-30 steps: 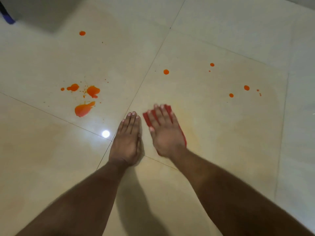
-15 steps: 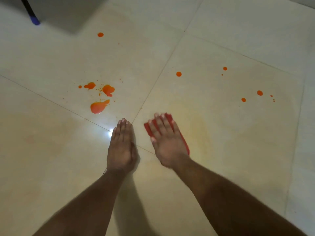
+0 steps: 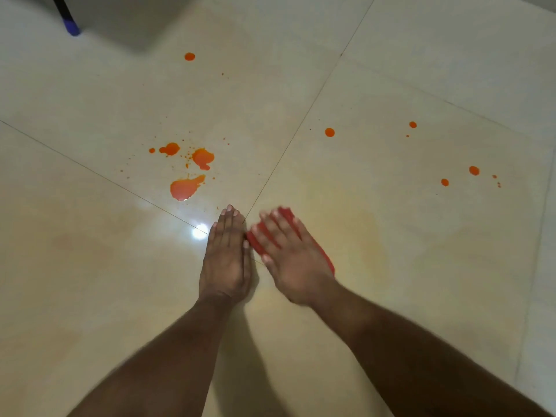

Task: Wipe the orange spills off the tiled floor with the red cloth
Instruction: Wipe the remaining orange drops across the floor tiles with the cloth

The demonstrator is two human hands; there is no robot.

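Pressing flat, straight-fingered, the right hand [image 3: 296, 263] pins the red cloth [image 3: 322, 255] to the tiled floor [image 3: 90, 281]; the left hand [image 3: 225, 260] is laid flat beside it, holding nothing. Wiping is judged under way; the largest orange spill [image 3: 185, 188] at eleven o'clock is untouched, so a forward push is called for. No writing is seen.

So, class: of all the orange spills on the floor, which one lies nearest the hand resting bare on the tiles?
The largest orange puddle, just beyond the left hand fingertips. The other spills are smaller and lie farther off.
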